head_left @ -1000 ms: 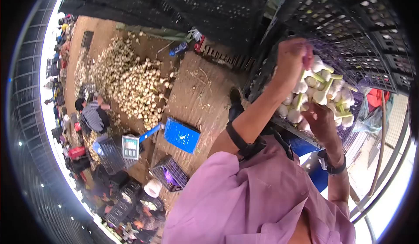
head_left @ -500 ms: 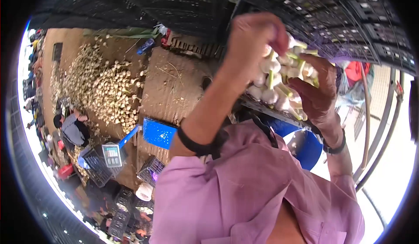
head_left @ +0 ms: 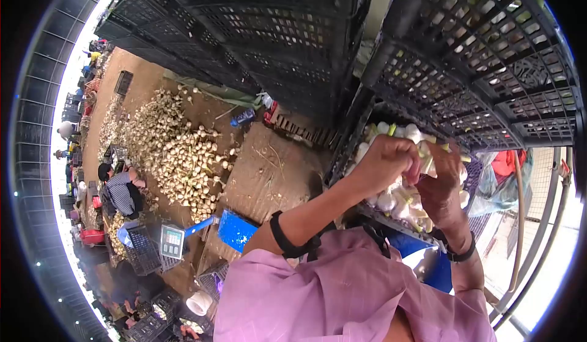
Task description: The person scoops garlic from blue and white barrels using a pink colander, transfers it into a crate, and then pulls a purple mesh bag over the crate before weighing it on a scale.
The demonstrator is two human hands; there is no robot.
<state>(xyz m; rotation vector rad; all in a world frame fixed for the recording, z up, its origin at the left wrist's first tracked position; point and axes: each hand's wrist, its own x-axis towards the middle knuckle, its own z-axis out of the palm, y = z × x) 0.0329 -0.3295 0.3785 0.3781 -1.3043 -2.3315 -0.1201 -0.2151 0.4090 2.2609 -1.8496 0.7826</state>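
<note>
White garlic bulbs (head_left: pixel 400 207) with short greenish stems fill a black crate (head_left: pixel 342 158) in front of me. Over this pile my left hand (head_left: pixel 391 163) is closed, its fingers curled tight; whatever they pinch, if anything, is hidden. Close beside it, my right hand (head_left: pixel 441 189) bends its fingers and thumb around a pale garlic bulb (head_left: pixel 430 166), partly covered by the hands. The two hands nearly touch.
Perforated black crates (head_left: pixel 452 66) stand stacked ahead and to the right. On the left lie a large garlic heap (head_left: pixel 183 152), a scale display (head_left: pixel 172 241) and a blue scale platform (head_left: pixel 235 230). A person (head_left: pixel 119 189) in a striped top is beside the heap. A blue drum (head_left: pixel 440 271) stands below my right arm.
My left hand has come down toward the pile and beside my right hand. The right hand's fingers have drawn in. My view has shifted, showing more of the crate stacks.
</note>
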